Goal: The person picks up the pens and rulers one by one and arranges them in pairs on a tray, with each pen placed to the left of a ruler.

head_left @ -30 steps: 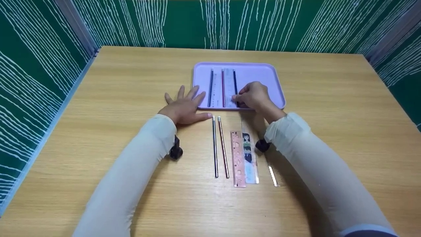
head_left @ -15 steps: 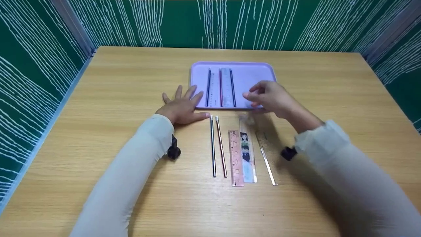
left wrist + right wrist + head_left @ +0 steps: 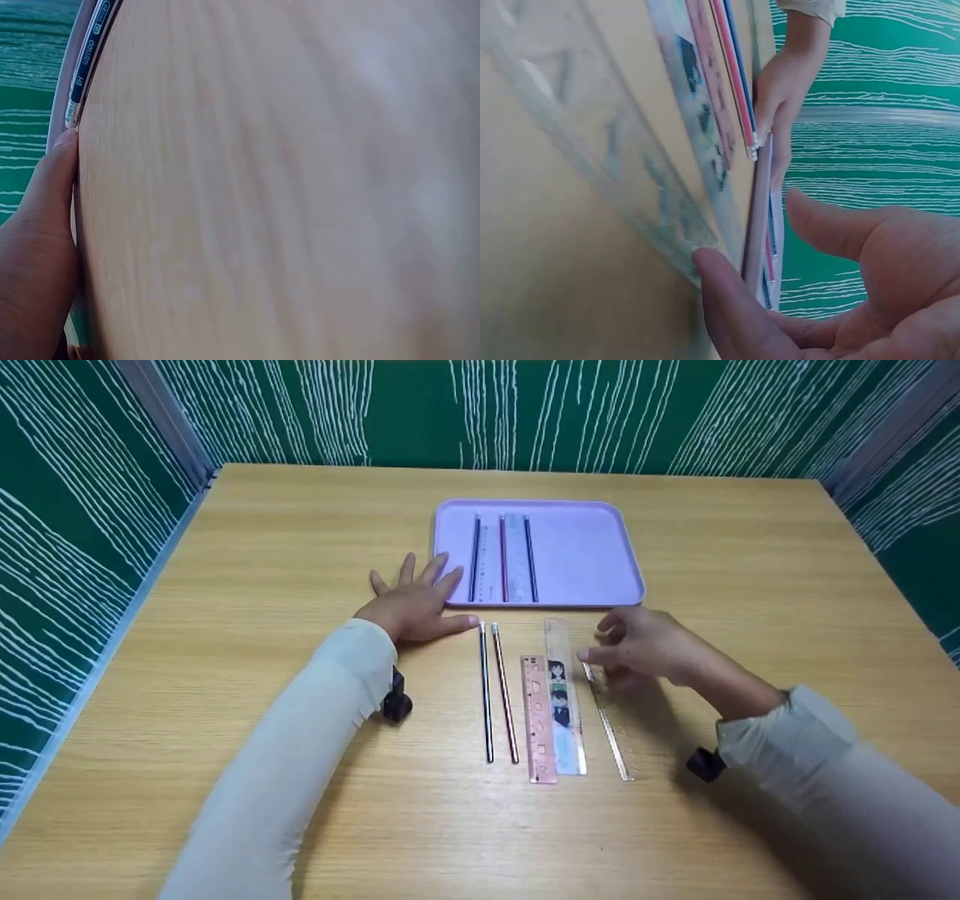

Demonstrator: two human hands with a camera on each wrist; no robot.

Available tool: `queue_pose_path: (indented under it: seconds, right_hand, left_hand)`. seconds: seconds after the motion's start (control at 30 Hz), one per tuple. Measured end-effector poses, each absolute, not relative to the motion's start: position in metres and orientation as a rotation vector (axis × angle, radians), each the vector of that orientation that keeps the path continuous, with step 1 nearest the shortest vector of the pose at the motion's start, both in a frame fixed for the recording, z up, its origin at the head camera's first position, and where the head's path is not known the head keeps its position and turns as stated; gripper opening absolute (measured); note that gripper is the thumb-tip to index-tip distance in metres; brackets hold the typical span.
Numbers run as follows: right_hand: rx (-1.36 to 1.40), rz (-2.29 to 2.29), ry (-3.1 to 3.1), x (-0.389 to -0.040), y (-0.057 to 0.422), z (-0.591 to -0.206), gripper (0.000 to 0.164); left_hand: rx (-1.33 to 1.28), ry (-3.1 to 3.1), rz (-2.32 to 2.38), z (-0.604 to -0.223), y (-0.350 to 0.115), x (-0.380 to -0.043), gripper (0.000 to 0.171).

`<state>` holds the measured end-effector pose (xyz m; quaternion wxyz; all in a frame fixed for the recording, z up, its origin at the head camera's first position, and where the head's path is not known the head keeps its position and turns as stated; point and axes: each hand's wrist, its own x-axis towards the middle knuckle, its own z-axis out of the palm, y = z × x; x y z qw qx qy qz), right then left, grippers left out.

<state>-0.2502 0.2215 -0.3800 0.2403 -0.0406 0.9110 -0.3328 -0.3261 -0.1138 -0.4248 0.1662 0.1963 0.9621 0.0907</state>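
My left hand (image 3: 412, 604) rests palm down with fingers spread, its fingertips over the left front corner of the purple tray (image 3: 592, 547). Its thumb lies by the eraser end of a dark blue pencil (image 3: 486, 697). My right hand (image 3: 652, 645) is over the far end of a clear ruler (image 3: 611, 735). In the right wrist view, thumb and fingers stand apart, and one fingertip overlaps that ruler's end (image 3: 682, 240). To its left lie a ruler with cartoon figures (image 3: 562, 705), a pink stencil ruler (image 3: 538, 727) and a red striped pencil (image 3: 505, 697).
In the tray lie a dark pencil (image 3: 475, 559), a red pencil (image 3: 503, 559) and another dark pencil (image 3: 531, 559), with a clear ruler in each gap between them. Green walls with white streaks border the wooden table (image 3: 300, 525) at the back and sides.
My right hand has let go of the right dark pencil in the tray and moved right and toward me to the clear ruler. The left hand has stayed in place.
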Motion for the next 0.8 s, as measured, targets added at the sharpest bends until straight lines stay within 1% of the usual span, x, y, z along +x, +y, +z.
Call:
queue_pose_path:
  seconds: [0.43,0.8]
  right_hand:
    - [-0.09,-0.916,2.518,-0.233,0.231,-0.388,0.072]
    - [-0.082,-0.931,2.559,-0.221,0.227,-0.394,0.083]
  left_hand:
    - [0.551,2.731,0.247,-0.424,-0.114,-0.326,0.101]
    - [0.553,2.733,0.262,-0.424,-0.113,-0.326,0.101]
